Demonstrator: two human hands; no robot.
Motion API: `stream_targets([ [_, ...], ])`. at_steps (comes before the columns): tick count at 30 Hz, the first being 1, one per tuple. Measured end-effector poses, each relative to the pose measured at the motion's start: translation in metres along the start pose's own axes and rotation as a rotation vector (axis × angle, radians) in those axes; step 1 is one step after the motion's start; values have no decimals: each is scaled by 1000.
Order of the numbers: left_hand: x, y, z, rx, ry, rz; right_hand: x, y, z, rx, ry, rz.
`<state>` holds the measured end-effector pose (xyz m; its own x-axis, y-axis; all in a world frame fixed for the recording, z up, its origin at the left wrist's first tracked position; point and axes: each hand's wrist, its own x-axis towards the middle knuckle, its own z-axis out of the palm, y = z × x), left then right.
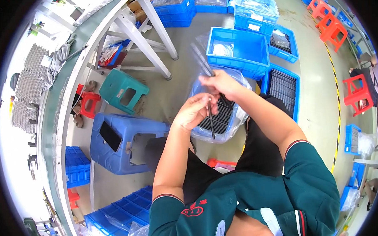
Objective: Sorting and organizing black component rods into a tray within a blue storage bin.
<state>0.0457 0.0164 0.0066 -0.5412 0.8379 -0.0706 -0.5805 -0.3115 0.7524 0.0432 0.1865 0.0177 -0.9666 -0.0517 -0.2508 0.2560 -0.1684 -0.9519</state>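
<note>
My left hand (193, 111) is closed, its thumb and fingers pinching a thin dark rod (211, 124) that points down toward me. Just beyond it, my right hand (222, 84) grips several long dark rods (200, 59), smeared by motion at their far ends. Both hands are close together over a container lined with clear plastic (233, 134). Rows of dark rods (216, 122) lie inside that container, partly hidden by my hands and right forearm.
A blue crate (236, 54) with clear plastic inside stands beyond the hands. To its right, another blue crate (297, 89) holds dark rods. A blue stool (145, 130) with a dark phone (110, 136) and a green stool (119, 89) stand left, beside a long workbench (56, 135).
</note>
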Motion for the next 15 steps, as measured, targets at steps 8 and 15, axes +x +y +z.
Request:
stream_targets([
  [8, -16, 14, -28, 90, 324, -114, -14, -8, 8, -306, -54, -33],
  [15, -14, 23, -62, -325, 676, 351, -33, -9, 12, -178, -236, 49],
])
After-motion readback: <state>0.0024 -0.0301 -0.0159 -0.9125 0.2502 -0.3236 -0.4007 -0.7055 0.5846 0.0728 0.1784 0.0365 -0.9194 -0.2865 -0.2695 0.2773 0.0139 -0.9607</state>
